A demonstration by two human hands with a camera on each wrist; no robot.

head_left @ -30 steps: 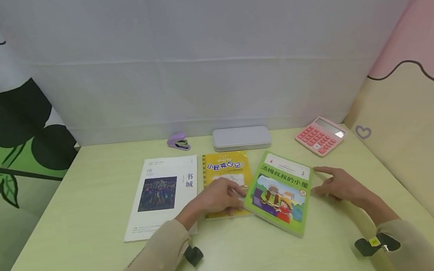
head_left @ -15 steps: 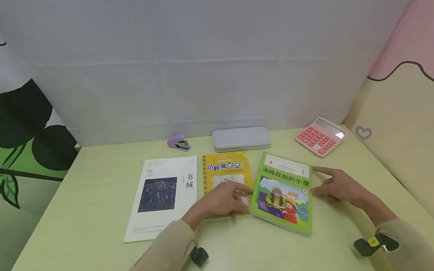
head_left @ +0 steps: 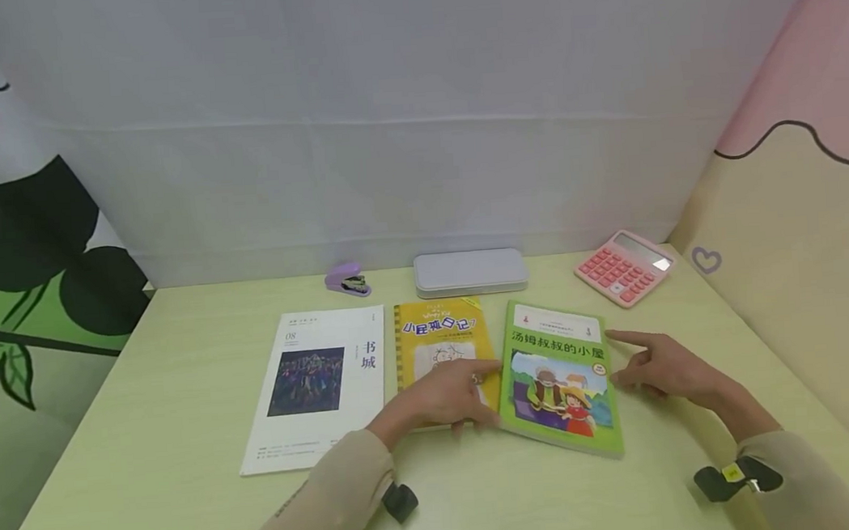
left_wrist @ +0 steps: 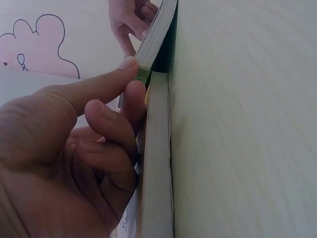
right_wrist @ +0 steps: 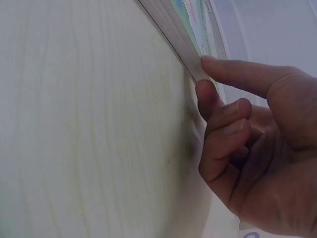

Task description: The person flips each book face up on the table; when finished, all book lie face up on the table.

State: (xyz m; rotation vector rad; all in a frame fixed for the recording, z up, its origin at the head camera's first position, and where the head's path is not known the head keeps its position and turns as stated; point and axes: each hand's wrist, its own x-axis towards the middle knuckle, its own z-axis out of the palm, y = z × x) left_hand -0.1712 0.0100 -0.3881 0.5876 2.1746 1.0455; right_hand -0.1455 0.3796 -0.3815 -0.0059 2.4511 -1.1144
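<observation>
A green paperback book (head_left: 556, 354) with a cartoon cover lies face up, slightly turned, in the head view. My left hand (head_left: 447, 393) reaches over a yellow spiral-look book (head_left: 442, 311) and touches the green book's left side with thumb and index fingertips. In the left wrist view, its other fingers (left_wrist: 106, 158) bend loosely beside the yellow book's page edge. My right hand (head_left: 664, 368) touches the green book's right edge with thumb and index fingertip; in the right wrist view its remaining fingers (right_wrist: 225, 144) curl loosely and hold nothing.
A white magazine (head_left: 325, 433) lies left of the yellow book. Along the back of the pale table (head_left: 136, 445) are a purple stapler (head_left: 347, 279), a grey flat case (head_left: 470, 273) and a pink calculator (head_left: 625, 269). A grey-white wall covering (head_left: 419, 176) rises behind them.
The green book has turned to stand straighter, its lower end swinging right. My left hand has moved right along with it, while my right hand has stayed nearly still at the book's right edge.
</observation>
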